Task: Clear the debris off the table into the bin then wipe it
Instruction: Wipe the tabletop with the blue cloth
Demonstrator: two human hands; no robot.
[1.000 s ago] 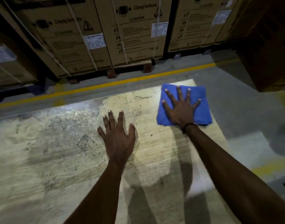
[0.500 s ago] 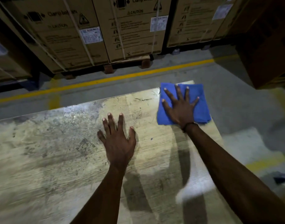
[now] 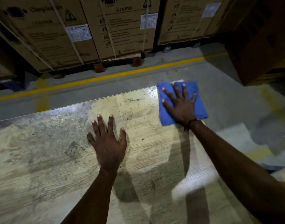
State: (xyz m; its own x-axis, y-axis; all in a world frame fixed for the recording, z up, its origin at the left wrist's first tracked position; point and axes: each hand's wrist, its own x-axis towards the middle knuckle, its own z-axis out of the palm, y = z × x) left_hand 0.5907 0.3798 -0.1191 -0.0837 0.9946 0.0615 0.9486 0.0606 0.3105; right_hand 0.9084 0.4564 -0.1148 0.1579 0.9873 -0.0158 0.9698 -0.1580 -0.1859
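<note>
While both hands lie flat with fingers spread, the right hand [image 3: 181, 105] presses a blue cloth [image 3: 196, 101] onto the far right corner of the counter [image 3: 41, 159].
Nearer the middle, the left hand [image 3: 108, 143] rests palm down on bare, stained surface, well apart from the cloth. Beyond a yellow floor line [image 3: 106, 77], strapped cardboard boxes [image 3: 122, 26] read "Clamp bottom" and "CAUTION"; their white labels [image 3: 78, 32] are too small to read.
</note>
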